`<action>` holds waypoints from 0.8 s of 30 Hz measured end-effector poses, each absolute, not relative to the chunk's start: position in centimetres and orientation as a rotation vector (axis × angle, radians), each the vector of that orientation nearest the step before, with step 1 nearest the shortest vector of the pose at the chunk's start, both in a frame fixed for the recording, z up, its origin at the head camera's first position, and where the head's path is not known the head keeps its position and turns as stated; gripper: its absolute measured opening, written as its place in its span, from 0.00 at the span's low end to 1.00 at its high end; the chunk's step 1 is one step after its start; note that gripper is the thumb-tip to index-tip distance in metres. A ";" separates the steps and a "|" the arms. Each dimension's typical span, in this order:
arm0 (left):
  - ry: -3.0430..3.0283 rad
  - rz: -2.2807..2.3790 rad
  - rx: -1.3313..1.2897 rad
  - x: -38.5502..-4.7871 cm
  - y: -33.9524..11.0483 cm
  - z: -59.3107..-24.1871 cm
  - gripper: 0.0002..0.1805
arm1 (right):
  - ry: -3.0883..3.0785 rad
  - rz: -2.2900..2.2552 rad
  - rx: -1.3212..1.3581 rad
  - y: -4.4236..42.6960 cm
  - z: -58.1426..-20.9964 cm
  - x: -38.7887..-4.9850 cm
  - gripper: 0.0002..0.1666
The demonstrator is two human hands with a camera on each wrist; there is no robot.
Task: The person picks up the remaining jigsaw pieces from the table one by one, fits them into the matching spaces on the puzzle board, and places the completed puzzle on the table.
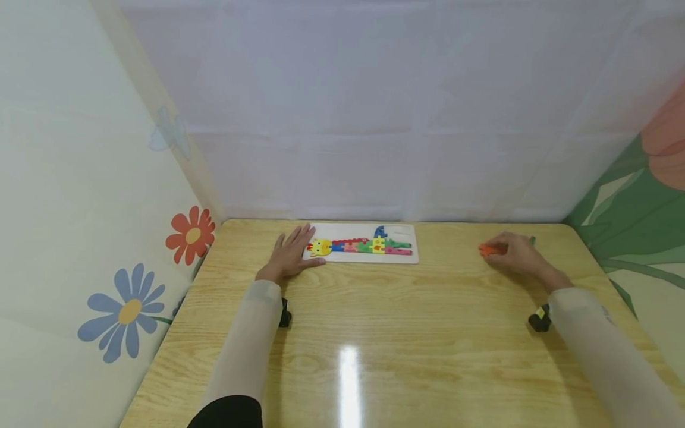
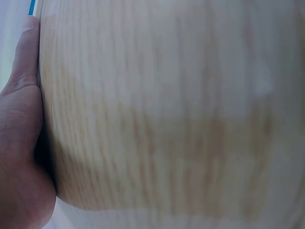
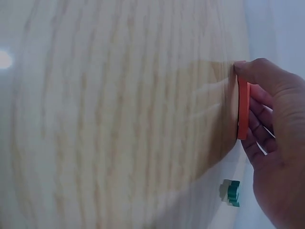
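A white puzzle board lies near the table's far edge, with a colourful giraffe-like figure made of joined pieces on it. At its left end is a yellow giraffe head piece; a dark blue piece stands above the row towards the right. My left hand rests with spread, straight fingers at the board's left end, its thumb along the near edge. Off to the right, my right hand pinches an orange puzzle piece between thumb and fingers, at or just above the tabletop.
A small green piece lies on the table beyond my right hand. The wooden table meets a white cloth backdrop at the back. Flower-printed panels stand along both sides.
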State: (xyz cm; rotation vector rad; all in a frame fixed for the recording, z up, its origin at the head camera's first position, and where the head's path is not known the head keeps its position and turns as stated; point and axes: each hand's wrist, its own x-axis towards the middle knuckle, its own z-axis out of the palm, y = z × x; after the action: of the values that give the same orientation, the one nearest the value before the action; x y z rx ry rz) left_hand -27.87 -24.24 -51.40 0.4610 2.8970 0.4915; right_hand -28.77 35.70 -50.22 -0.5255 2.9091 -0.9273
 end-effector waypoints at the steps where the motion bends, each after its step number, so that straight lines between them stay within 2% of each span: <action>1: 2.896 0.499 0.463 -27.9 -24.2 -51.4 0.59 | 2.910 -0.929 -0.522 35.7 -50.3 -28.8 0.25; 24: 2.882 0.520 0.481 -28.4 -24.8 -52.1 0.62 | 2.994 -0.923 -0.602 34.5 -50.8 -28.7 0.24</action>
State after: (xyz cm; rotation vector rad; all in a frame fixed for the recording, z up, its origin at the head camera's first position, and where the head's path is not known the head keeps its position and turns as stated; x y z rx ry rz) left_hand -28.43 -24.81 -52.13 0.4812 2.8818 0.5201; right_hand -28.73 34.49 -50.84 -0.6016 2.9945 -0.9234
